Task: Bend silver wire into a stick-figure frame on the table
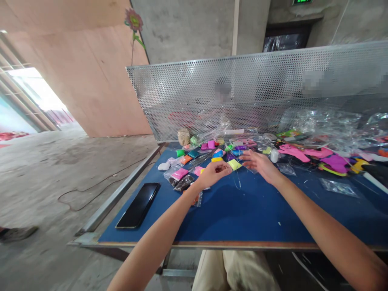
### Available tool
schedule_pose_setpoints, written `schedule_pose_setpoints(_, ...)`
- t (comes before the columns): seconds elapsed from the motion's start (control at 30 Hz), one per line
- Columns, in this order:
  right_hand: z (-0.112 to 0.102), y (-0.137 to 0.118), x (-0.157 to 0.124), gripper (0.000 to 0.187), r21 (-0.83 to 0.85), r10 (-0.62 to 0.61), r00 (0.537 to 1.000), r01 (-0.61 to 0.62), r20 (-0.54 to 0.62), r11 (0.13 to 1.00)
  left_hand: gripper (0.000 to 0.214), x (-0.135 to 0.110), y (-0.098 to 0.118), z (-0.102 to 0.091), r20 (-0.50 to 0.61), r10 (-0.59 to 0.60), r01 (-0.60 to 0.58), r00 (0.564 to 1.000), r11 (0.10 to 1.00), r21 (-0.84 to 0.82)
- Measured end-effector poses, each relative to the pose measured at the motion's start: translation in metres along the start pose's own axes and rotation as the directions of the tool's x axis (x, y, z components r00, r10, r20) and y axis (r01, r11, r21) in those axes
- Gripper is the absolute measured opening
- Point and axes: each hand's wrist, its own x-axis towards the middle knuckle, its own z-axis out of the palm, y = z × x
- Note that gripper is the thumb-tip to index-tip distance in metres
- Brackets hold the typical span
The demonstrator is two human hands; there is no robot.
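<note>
My left hand (214, 173) is over the blue table, its fingers curled together with the fingertips beside a pale yellow-green clay packet (234, 164). What they pinch, if anything, is too small to make out. To the right of that packet, my right hand (258, 163) has its fingers spread and holds nothing visible. A thin clear loop (238, 182) shows between the hands, just below the packet. Around my left hand lie small packets, among them a pink one (180, 174), a yellow one (216, 160) and a blue one (218, 154).
A black phone (138, 205) lies at the left of the blue table (242, 218). Pink cut-out shapes (298, 152), a small white bottle (274, 156) and clear plastic bags (327, 121) crowd the right and back. Behind stands a perforated metal screen (188, 85), with a flower (133, 20) at its left corner.
</note>
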Motion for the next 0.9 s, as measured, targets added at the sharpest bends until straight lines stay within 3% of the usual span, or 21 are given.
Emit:
schedule_pose_setpoints(0.07, 0.002, 0.005, 0.0, 0.047, 0.105, 0.149, 0.98, -0.163, 0.133, 0.981, 0.035, 0.0, 0.0, -0.002, 0.032, -0.026, 0.027, 0.999, 0.999, -0.039)
schedule_pose_setpoints(0.23, 0.009, 0.016, -0.001, 0.044, 0.11, 0.156, 0.986, -0.149, -0.058, 0.983, 0.03, 0.0, 0.002, -0.007, 0.061, -0.072, 0.08, 0.995, 0.987, -0.139)
schedule_pose_setpoints(0.33, 0.008, 0.018, 0.001, 0.042, 0.266, 0.188, 0.982, -0.185, 0.016, 0.946, 0.03, -0.001, 0.004, -0.009, 0.104, -0.11, 0.136, 0.988, 0.946, -0.293)
schedule_pose_setpoints(0.43, 0.005, 0.016, 0.003, 0.033, 0.407, 0.125, 0.985, -0.162, 0.117, 0.899, 0.034, -0.003, 0.005, -0.01, 0.179, -0.148, 0.21, 0.973, 0.888, -0.41)
schedule_pose_setpoints(0.53, 0.003, 0.012, 0.003, 0.027, 0.453, -0.025, 0.998, -0.008, 0.066, 0.892, 0.036, -0.001, 0.001, -0.011, 0.146, -0.158, 0.207, 0.977, 0.879, -0.431)
schedule_pose_setpoints(0.63, 0.002, 0.008, 0.0, 0.024, 0.4, -0.133, 0.989, 0.097, 0.063, 0.911, 0.038, 0.003, -0.008, -0.013, 0.016, -0.17, 0.158, 0.985, 0.873, -0.462)
schedule_pose_setpoints(0.73, 0.005, 0.004, -0.006, 0.03, 0.254, -0.181, 0.974, 0.142, 0.139, 0.957, 0.04, 0.007, -0.015, -0.013, -0.094, -0.205, 0.129, 0.974, 0.848, -0.514)
schedule_pose_setpoints(0.83, 0.009, 0.002, -0.011, 0.035, 0.055, -0.209, 0.957, 0.202, 0.201, 0.978, 0.04, 0.008, -0.018, -0.015, -0.129, -0.23, 0.134, 0.964, 0.848, -0.513)
schedule_pose_setpoints(0.9, 0.011, 0.001, -0.013, 0.035, -0.081, -0.259, 0.945, 0.28, 0.201, 0.957, 0.04, 0.007, -0.017, -0.019, -0.093, -0.257, 0.171, 0.962, 0.832, -0.528)
